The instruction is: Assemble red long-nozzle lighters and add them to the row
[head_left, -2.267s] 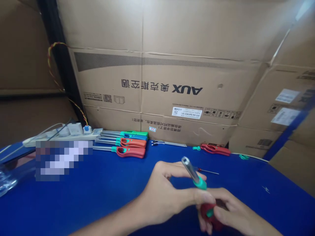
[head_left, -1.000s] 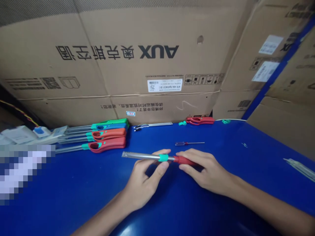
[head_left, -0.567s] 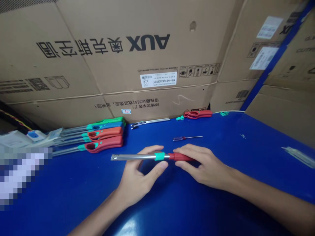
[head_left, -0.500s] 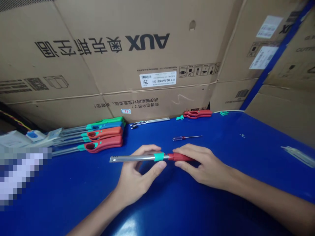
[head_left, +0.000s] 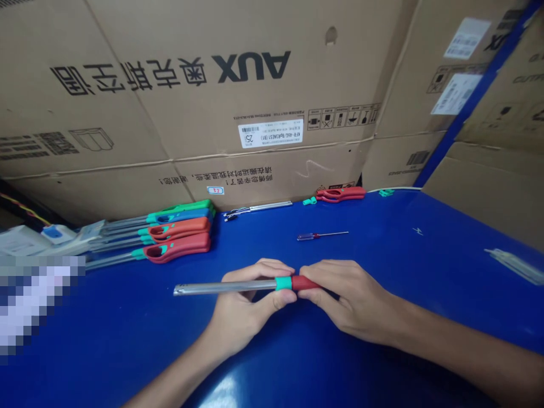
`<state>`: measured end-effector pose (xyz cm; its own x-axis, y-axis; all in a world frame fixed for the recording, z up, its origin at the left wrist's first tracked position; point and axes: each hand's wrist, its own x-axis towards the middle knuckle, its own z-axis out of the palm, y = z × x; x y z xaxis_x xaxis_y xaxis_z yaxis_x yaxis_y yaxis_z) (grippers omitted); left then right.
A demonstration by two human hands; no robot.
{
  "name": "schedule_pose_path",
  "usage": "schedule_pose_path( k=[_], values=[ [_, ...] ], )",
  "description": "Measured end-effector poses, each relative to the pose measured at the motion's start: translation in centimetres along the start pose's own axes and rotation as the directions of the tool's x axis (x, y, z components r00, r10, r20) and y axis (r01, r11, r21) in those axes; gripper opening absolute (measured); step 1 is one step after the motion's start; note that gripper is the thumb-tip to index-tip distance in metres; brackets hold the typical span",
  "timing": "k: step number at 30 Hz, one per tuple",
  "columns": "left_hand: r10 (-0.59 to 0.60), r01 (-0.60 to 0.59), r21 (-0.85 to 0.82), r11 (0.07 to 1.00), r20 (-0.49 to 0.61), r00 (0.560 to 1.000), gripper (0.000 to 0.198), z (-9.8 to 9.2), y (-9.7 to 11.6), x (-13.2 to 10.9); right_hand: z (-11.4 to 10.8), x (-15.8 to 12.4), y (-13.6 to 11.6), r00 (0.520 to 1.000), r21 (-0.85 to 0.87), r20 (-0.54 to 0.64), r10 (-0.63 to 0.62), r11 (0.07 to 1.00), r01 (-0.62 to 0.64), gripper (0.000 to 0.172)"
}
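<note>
Gap's just closed, looks seated: my left hand [head_left: 242, 317] pinches green collar [head_left: 283, 283] against red handle [head_left: 303, 282], clamped in my right hand [head_left: 361, 300]!

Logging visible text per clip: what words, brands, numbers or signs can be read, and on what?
"AUX 奥克斯空调": back cardboard, upside down.
"师傅您辛苦了!请在搬运时对我温柔些,谢谢您!": back cardboard, upside down.
"KFR-46G/BpR3AES1(B1)", "25": white label, upside down.
Too small or blurred: small sticker, right-hand labels, remaining print.
Held lighter: nothing readable.
</note>
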<state>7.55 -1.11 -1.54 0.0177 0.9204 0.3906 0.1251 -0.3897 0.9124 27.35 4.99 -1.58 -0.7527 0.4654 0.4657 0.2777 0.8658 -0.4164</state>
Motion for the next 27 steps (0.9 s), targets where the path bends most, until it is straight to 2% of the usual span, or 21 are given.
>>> schedule_pose_path(
  k=[6,10,13,16,18,20,23,25,27],
  values=[
    [-0.033,0.033,-0.009,0.999,-0.001,0.999,0.012,0.2,0.0,0.1,0.3,-0.3,-0.3,1.000,0.004,-0.012,0.012,1.000,-0.012,0.025],
    [-0.015,0.014,-0.029,0.999,-0.043,0.999,0.014,0.3,0.1,0.1,0.5,-0.5,-0.5,0.999,-0.015,-0.033,0.016,1.000,-0.016,0.026],
    [-0.049,0.044,-0.067,0.997,-0.068,0.996,0.016,0.6,0.1,-0.2,0.7,-0.7,-0.8,0.997,-0.062,-0.076,-0.021,0.998,0.016,0.024],
    [-0.099,0.095,-0.097,0.991,-0.039,0.994,0.014,0.8,0.1,-0.5,0.8,-0.8,-1.1,0.993,-0.095,-0.100,-0.059,0.994,0.049,0.022],
    [-0.112,0.110,-0.104,0.988,-0.006,0.994,0.012,0.9,0.2,-0.5,0.7,-0.7,-1.2,0.994,-0.051,-0.099,-0.042,0.998,0.037,0.019],
    [-0.110,0.110,-0.099,0.989,0.009,0.994,0.010,1.0,0.2,-0.5,0.5,-0.6,-1.5,0.996,0.044,-0.083,0.016,0.999,-0.012,0.017],
    [-0.102,0.103,-0.081,0.991,0.007,0.995,0.009,1.1,0.4,-0.3,0.1,-0.4,-2.1,0.987,0.207,0.008,0.161,0.965,-0.159,0.019],
    [-0.103,0.103,-0.067,0.992,0.004,0.995,0.010,1.1,0.7,-0.1,-0.1,-0.1,-2.7,0.960,0.311,0.087,0.266,0.908,-0.280,0.025],
    [-0.111,0.112,-0.048,0.993,0.014,0.994,0.012,0.8,0.9,0.0,-0.1,0.1,-3.0,0.917,0.437,0.172,0.360,0.807,-0.398,0.028]
  ],
)
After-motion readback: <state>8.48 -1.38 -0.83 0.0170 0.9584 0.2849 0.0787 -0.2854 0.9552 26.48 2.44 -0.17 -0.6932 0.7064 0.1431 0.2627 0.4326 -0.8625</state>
